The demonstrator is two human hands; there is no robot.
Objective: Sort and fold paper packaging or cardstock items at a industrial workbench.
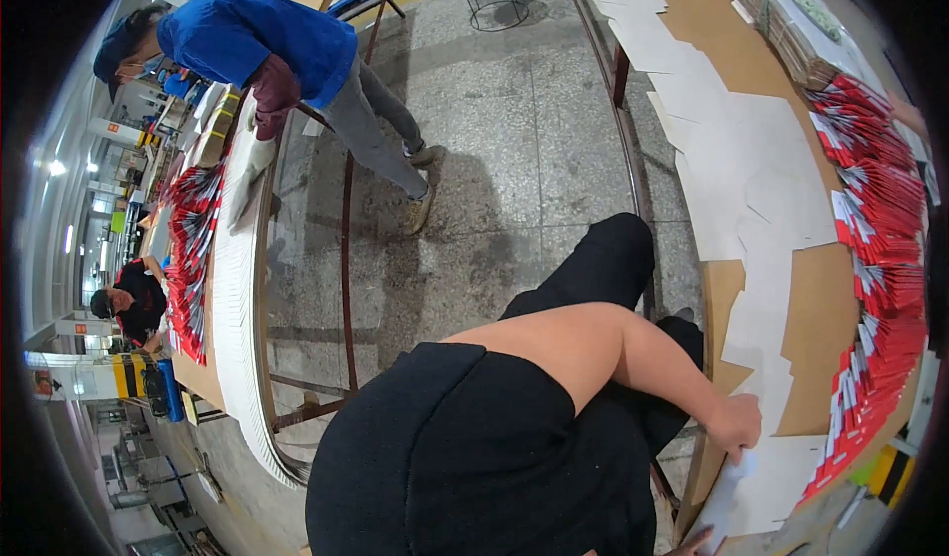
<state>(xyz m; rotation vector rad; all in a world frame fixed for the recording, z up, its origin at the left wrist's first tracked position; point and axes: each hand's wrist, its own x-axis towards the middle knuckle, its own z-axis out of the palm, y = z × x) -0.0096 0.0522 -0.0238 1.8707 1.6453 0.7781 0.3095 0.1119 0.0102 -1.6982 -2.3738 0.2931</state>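
- White sheets [781,477] lie flat at the near end of the brown counter [820,309], under the person's hand; more of the same pale sheets [751,171] overlap in a long row up the counter, probably laid shingled so each can be taken off singly.
- One hand [736,423], at the end of the bare forearm crossing the view, rests on the edge of a sheet with its grip pressed down on the paper; from this angle I cannot tell which arm it belongs to, nor whether the fingers pinch the sheet.
- A second hand [697,541] is cut off by the lower edge; only fingertips show, so its grip cannot be told.
- Red printed pieces [880,259] are fanned along the far rim, within reach of the sheets.
- Across the floor [494,161], a person in blue [257,42] bends over another counter [237,289]; what their hands do is hard to make out.
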